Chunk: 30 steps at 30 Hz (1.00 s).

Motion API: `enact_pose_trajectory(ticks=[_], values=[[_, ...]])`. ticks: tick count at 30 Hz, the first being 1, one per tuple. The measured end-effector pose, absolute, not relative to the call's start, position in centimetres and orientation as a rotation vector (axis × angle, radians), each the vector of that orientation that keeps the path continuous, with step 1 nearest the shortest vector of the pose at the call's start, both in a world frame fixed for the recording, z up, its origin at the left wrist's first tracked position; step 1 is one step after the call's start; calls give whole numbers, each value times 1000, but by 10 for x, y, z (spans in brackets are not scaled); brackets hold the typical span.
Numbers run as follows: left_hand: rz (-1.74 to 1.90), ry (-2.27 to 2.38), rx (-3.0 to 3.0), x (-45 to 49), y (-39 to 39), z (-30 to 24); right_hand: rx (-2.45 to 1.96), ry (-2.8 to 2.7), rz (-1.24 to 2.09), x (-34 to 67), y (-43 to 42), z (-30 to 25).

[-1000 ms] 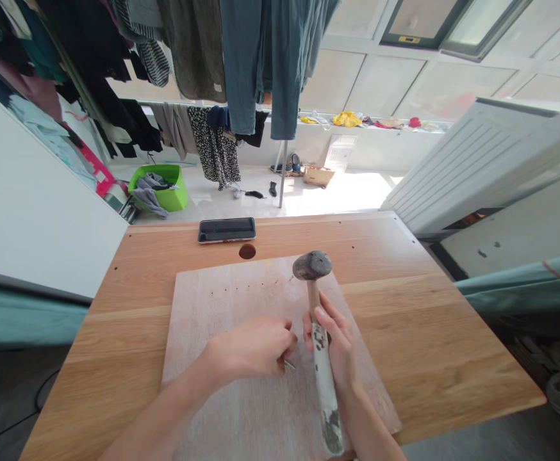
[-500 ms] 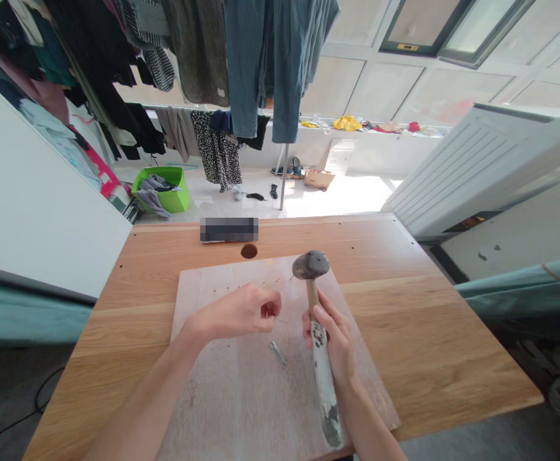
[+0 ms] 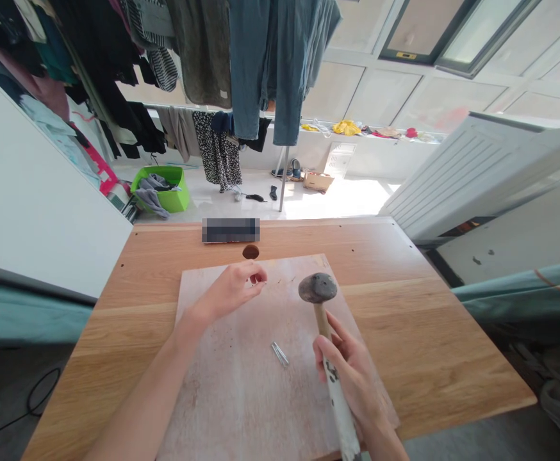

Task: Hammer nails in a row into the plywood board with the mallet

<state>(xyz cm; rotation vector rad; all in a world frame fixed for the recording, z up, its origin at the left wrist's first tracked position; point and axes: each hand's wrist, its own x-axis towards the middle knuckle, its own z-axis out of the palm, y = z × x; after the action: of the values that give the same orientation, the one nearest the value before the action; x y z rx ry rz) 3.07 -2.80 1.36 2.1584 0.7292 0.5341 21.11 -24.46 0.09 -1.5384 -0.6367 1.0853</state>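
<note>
My right hand [image 3: 345, 358] is wrapped round the worn, white-painted handle of a mallet [image 3: 318, 288], whose dark rounded head points away from me over the board's right side. My left hand [image 3: 234, 288] hovers over the far left part of a pale wooden board [image 3: 241, 397], thumb and fingers pinched together. A thin nail seems to be in that pinch, mostly hidden by the fingers. Between my hands, a few loose silvery nails [image 3: 280, 354] lie side by side on the board.
The board lies on a wooden table [image 3: 428, 346] with a round hole [image 3: 250, 251] and a blurred dark box [image 3: 230, 230] near its far edge. Beyond stand a green basket [image 3: 161, 189] of clothes and hanging laundry [image 3: 255, 70]. A white cabinet [image 3: 472, 173] is at right.
My left hand has moved away from me and to the left, off the board's middle. My right hand has lowered the mallet toward me and slightly right. The loose nails stay put.
</note>
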Motion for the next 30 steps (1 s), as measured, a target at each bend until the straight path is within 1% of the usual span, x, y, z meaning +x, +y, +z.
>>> enact_pose_trajectory(ticks=[4, 8, 11, 22, 25, 30], values=[[559, 706, 2153, 29, -25, 13, -1605, -685, 1149, 214, -269, -6], [568, 701, 2165, 29, -24, 11, -1728, -828, 1150, 216, -273, -6], [560, 715, 2197, 29, -25, 10, -1937, -911, 1063, 218, -268, -1], [483, 722, 2202, 38, -30, 4, -2695, -1465, 536, 201, -239, 15], [520, 715, 2183, 41, -29, -4, -2769, -1512, 496, 196, -239, 16], [614, 715, 2132, 43, -28, -15, -2723, -1515, 451, 199, -246, 13]])
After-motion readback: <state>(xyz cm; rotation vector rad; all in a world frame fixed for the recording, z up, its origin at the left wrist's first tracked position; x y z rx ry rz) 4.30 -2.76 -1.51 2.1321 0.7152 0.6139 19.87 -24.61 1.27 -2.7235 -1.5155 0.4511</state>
